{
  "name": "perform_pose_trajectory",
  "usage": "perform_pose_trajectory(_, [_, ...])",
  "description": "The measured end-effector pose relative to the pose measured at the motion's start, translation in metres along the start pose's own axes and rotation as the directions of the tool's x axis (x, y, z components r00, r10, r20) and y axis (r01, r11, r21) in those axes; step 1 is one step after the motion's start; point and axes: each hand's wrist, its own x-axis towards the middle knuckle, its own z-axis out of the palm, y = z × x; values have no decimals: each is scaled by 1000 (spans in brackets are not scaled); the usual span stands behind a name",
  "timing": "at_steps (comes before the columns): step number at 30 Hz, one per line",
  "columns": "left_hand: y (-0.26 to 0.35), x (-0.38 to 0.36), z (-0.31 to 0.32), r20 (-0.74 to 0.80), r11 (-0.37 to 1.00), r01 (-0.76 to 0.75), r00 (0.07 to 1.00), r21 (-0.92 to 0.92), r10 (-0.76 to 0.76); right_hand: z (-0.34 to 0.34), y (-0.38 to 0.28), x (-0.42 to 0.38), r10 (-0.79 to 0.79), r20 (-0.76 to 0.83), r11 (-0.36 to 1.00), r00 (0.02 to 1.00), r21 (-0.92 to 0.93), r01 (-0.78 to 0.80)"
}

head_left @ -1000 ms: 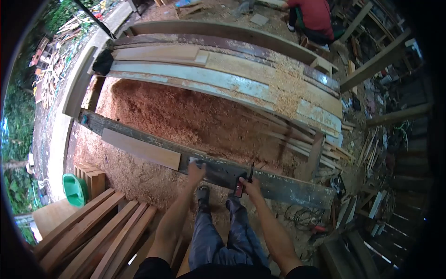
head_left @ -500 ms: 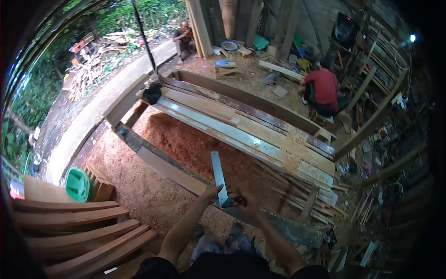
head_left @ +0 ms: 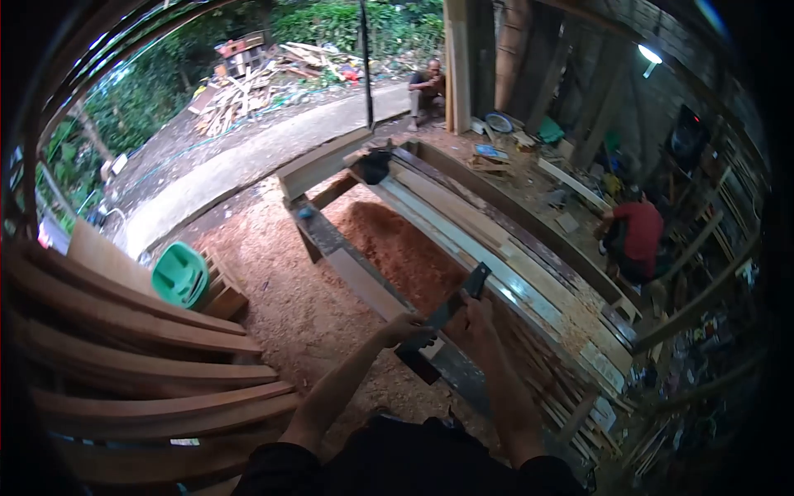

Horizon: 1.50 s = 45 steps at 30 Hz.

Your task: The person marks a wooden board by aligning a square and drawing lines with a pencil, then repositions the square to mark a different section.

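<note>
A try square point(head_left: 447, 312) with a flat metal blade is held slantwise over the plank bench, its far end pointing up and right. My left hand point(head_left: 405, 328) is closed on its near part. My right hand point(head_left: 480, 317) is closed around it farther along, near the dark far end. Part of the tool is hidden by my fingers. Below my hands runs a narrow dark beam point(head_left: 339, 240), with a brown board point(head_left: 364, 283) lying on it to the left of my hands.
Long planks point(head_left: 463, 219) lie across the frame ahead, over a heap of sawdust point(head_left: 397, 240). Curved timber pieces point(head_left: 149, 364) stack at left, beside a green plastic container point(head_left: 179, 275). A person in red point(head_left: 638, 236) crouches at right; another person point(head_left: 427, 89) sits at the back.
The try square has turned from nearly upright to slanting right, and my right hand has moved up along it. My view has swung left.
</note>
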Motion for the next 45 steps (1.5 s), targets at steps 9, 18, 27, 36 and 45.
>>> perform_pose_trajectory(9, [-86,-81,-79,-230,912,-46,972,-408,-54,89,36,8,270,-167,954,948,178,-240])
perform_pose_trajectory(18, [-113,-86,-113,-652,757,-391,756,-523,-60,140,64,45,136,24,987,990,78,-138])
perform_pose_trajectory(27, [-117,-80,-175,146,572,-238,826,-785,544,214,33,70,-240,620,934,747,-63,352])
perform_pose_trajectory(36, [-32,-72,-187,-195,989,106,977,99,-85,291,-29,79,-238,746,638,622,-363,679])
perform_pose_trajectory(45, [-4,-48,-161,-562,888,-78,748,453,353,302,6,185,-243,564,619,789,-536,574])
